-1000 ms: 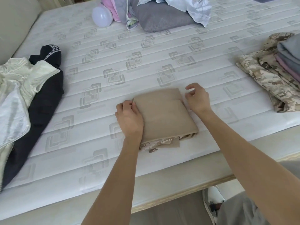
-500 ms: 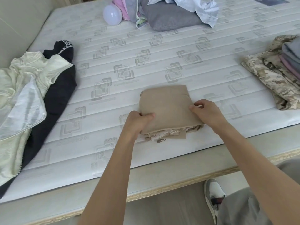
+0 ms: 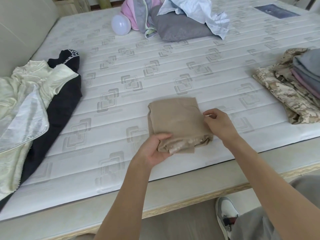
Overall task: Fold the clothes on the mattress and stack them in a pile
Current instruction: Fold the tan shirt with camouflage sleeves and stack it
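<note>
Left hand (image 3: 152, 149) grips the near-left corner of the folded tan garment (image 3: 176, 122), thumb on top, fingers curled underneath. Right hand (image 3: 219, 124) pinches its right edge, fingers bent round the fabric. The garment sits near the front edge of the mattress (image 3: 121, 70). Far right, a folded pile (image 3: 306, 73) rests on camouflage clothing (image 3: 284, 94). Left, a cream top (image 3: 26, 94) lies over a dark garment (image 3: 58, 111). At the back, a heap of unfolded clothes (image 3: 174, 19).

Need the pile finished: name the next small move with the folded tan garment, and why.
Probably lift the tan garment and carry it right onto the pile. It looks fully folded, the left hand grips its near corner, the right hand its right edge.
</note>
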